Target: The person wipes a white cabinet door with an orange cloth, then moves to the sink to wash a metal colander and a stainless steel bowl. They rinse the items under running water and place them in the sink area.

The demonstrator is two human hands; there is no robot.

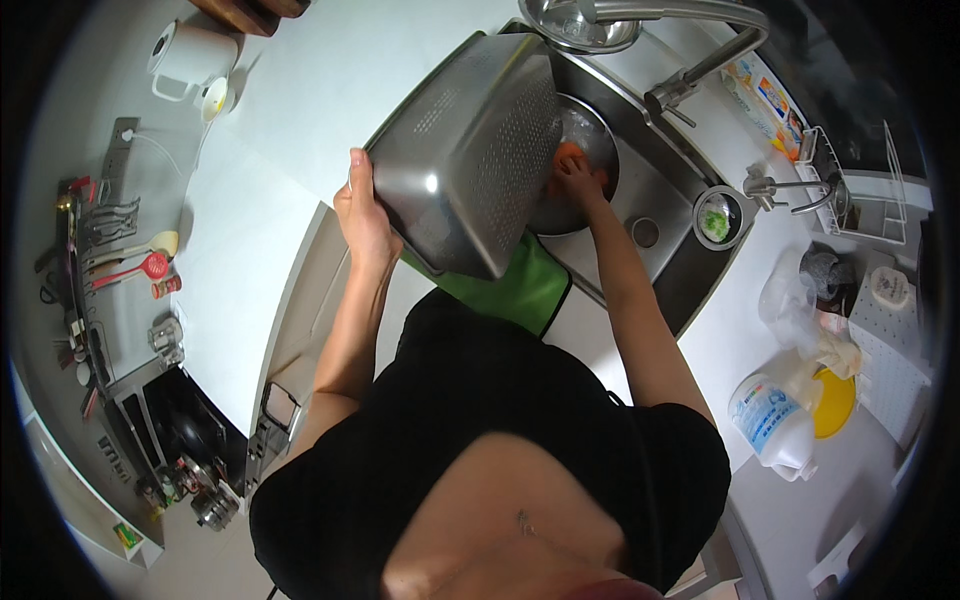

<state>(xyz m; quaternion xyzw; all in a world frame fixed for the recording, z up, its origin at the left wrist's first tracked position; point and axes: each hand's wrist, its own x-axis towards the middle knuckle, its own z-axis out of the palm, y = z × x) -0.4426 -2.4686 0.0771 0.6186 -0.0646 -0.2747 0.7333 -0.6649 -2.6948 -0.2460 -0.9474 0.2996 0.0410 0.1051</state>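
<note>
My left hand (367, 214) grips the rim of a perforated stainless steel basin (442, 172), which is tilted on its side over the sink's left edge. Inside the steel sink (637, 255) stands a round metal bowl (600, 142), partly hidden behind the basin. My right hand (579, 178) reaches into this bowl and touches something orange (570, 154), perhaps a cloth or food; its exact kind is unclear. Whether the fingers are closed on it cannot be told. A green cloth (517, 289) with a dark edge hangs at the front of the sink.
A steel faucet (667, 94) arches over the sink's far side, beside another metal bowl (622, 37). A small strainer (718, 219) with green and white bits sits at the sink's right corner. Right of it are a second tap (761, 187) and a large white plastic jug (772, 424).
</note>
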